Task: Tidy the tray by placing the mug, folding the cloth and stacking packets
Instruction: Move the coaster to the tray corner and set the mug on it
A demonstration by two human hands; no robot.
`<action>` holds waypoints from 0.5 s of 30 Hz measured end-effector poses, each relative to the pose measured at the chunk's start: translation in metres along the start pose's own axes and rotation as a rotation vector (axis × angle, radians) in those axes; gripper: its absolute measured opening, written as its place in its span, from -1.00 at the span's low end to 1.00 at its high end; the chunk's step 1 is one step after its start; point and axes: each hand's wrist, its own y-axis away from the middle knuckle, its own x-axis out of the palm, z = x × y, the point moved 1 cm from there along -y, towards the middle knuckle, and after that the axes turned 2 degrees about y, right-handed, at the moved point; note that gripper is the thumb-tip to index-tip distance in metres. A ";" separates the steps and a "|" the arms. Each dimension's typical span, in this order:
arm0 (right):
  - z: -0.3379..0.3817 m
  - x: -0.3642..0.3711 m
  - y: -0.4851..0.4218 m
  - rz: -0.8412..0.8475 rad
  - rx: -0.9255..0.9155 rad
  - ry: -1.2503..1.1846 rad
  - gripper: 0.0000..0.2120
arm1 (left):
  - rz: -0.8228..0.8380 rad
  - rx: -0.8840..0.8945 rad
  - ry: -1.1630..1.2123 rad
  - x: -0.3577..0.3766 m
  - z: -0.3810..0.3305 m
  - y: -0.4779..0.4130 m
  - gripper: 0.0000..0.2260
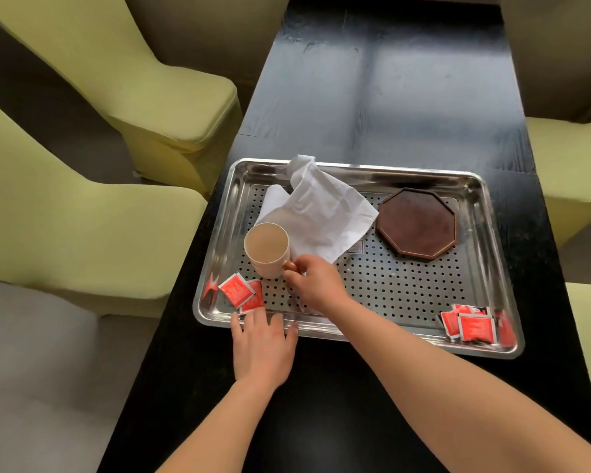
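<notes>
The tray's (215, 240) near rim is touched by the left grip (263, 339), its fingers flat and holding nothing. Red packets (241, 293) lie unstacked in both near corners. The mug (267, 249), standing left in the tray, is pinched at its handle by the right grip (313, 279), so placing it appears to be the step in hand. A lift onto the octagonal coaster (417, 223) is probably called for. The cloth (321, 213) lies crumpled just behind the mug.

Left hand (263, 339) rests flat; right hand (316, 283) pinches the mug (267, 249).
</notes>
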 end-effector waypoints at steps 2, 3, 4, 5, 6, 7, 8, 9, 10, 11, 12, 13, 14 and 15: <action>0.000 0.001 0.000 0.003 -0.007 0.015 -0.84 | -0.002 0.002 0.002 0.000 0.000 0.000 -0.52; 0.000 0.001 0.002 0.002 -0.009 0.011 -0.84 | -0.001 0.004 0.000 0.001 0.001 0.001 -0.51; 0.000 0.001 0.004 -0.005 -0.011 -0.004 -0.83 | 0.002 0.006 -0.004 0.001 0.002 0.001 -0.51; -0.001 0.000 0.008 -0.015 -0.015 -0.025 -0.81 | 0.005 0.007 -0.008 0.001 0.002 0.002 -0.50; -0.002 -0.002 0.013 -0.026 -0.021 -0.051 -0.79 | 0.007 0.008 -0.010 0.001 0.003 0.002 -0.49; -0.004 -0.005 0.017 -0.035 -0.024 -0.081 -0.79 | 0.013 0.009 -0.010 0.000 0.004 0.003 -0.48; -0.007 -0.008 0.023 -0.043 -0.025 -0.116 -0.79 | 0.020 0.009 -0.005 -0.001 0.004 0.003 -0.47; -0.010 -0.013 0.028 -0.048 -0.025 -0.158 -0.79 | 0.025 0.006 0.005 -0.002 0.003 0.002 -0.48; -0.014 -0.018 0.034 -0.053 -0.026 -0.206 -0.79 | 0.028 0.003 0.017 -0.003 0.002 0.002 -0.48; -0.018 -0.024 0.040 -0.062 -0.030 -0.254 -0.80 | 0.026 0.001 0.030 -0.003 0.002 0.002 -0.49; -0.023 -0.031 0.045 -0.080 -0.035 -0.298 -0.81 | 0.021 0.001 0.041 -0.003 0.003 0.002 -0.50; -0.029 -0.037 0.051 -0.110 -0.035 -0.340 -0.83 | 0.011 0.006 0.050 -0.003 0.004 0.001 -0.51; -0.038 -0.045 0.057 -0.147 -0.029 -0.379 -0.84 | 0.000 0.011 0.056 -0.002 0.005 0.001 -0.52; -0.047 -0.054 0.062 -0.185 -0.019 -0.409 -0.85 | -0.012 0.015 0.060 -0.001 0.005 0.001 -0.53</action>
